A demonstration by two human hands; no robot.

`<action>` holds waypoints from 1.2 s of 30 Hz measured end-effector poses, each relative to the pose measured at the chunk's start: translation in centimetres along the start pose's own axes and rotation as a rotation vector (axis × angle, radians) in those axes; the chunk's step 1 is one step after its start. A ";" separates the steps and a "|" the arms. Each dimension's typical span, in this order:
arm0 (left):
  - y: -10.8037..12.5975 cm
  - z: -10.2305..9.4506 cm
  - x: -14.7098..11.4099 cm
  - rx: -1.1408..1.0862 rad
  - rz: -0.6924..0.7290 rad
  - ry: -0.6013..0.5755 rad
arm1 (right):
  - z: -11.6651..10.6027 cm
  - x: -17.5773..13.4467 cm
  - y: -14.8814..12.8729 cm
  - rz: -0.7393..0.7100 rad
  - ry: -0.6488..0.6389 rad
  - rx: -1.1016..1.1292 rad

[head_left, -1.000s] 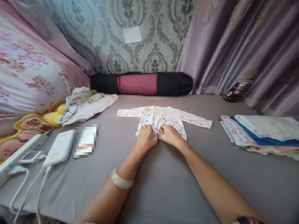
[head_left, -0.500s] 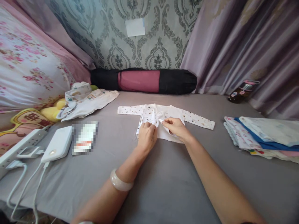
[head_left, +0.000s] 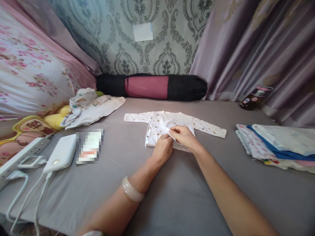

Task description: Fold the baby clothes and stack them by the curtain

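Observation:
A small white baby shirt (head_left: 157, 126) with a scattered print lies on the grey sheet, its sleeves spread to both sides. My left hand (head_left: 162, 149), with a pale bangle on the wrist, is closed at the lower middle of the shirt, fingers curled on the front panel's edge. Beside it, my right hand (head_left: 183, 137) pinches the edge of the other front panel and holds it slightly raised. Thin ties show near the left side of the shirt. My left fingertips are partly hidden.
Folded clothes (head_left: 278, 144) are stacked at the right, with a dark bottle (head_left: 256, 97) behind. A rolled black and pink bag (head_left: 147, 87) lies along the wall. At the left are crumpled clothes (head_left: 93, 109), a white power bank (head_left: 61, 152), a power strip (head_left: 27, 155) and cables.
My left hand has moved right and slightly down, toward my right hand, uncovering the shirt's left front panel. My right hand keeps its pinch in nearly the same place.

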State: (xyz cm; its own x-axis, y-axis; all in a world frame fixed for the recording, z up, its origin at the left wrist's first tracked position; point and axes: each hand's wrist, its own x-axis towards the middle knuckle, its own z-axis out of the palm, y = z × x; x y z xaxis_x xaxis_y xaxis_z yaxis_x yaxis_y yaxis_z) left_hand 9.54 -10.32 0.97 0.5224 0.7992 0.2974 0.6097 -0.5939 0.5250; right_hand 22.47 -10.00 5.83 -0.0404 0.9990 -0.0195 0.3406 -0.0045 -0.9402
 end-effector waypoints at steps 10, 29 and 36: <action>0.9 -1.0 -0.7 -0.164 -0.064 0.000 | 0.3 0.4 1.3 -0.064 -0.060 -0.027; 1.1 -2.4 0.2 -0.395 -0.612 0.249 | 0.5 -0.9 1.5 -0.138 -0.250 -0.337; -0.1 -1.8 0.3 -0.210 -0.463 0.203 | -2.1 1.0 3.1 -0.077 0.007 -0.510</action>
State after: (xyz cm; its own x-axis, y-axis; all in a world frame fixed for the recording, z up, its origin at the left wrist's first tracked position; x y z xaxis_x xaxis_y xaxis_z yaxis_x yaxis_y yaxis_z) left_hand 8.55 -9.81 2.44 0.0891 0.9869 0.1342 0.6059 -0.1607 0.7791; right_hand 25.43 -8.92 3.59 -0.0774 0.9959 0.0469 0.7521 0.0892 -0.6530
